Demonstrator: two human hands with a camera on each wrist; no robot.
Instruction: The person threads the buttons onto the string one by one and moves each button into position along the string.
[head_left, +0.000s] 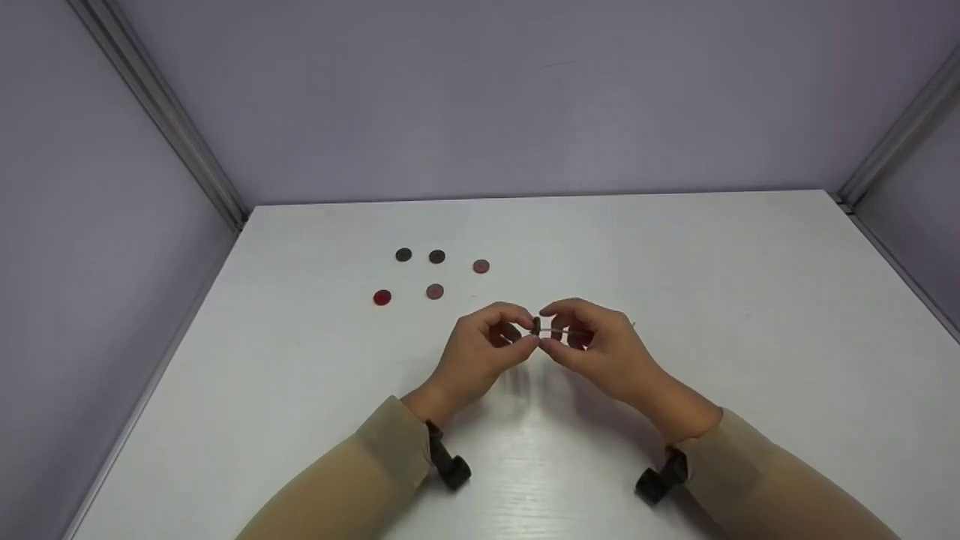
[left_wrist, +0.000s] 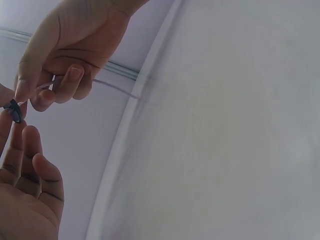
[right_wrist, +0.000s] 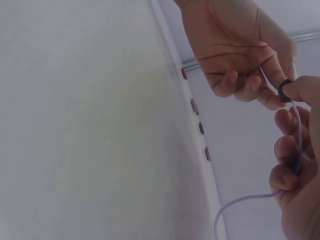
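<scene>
Meeting above the tabletop (head_left: 675, 300), the left hand (head_left: 480, 352) and right hand (head_left: 607, 352) pinch a dark bead (head_left: 535, 326) and thin cord (head_left: 559, 331); five discs (head_left: 435, 291) lie beyond. Left wrist: bead (left_wrist: 14, 109) between fingertips. Right wrist: cord (right_wrist: 250, 200) trails from the right grip.

Both hands are meeting over the middle of the counter (head_left: 675, 270), the left hand (head_left: 480, 352) and the right hand (head_left: 604, 349) touching at a small bead (head_left: 535, 325) on a cord (right_wrist: 250, 200) between them. Five discs (head_left: 435, 291) are lying on the counter behind and to the left of the hands.
</scene>
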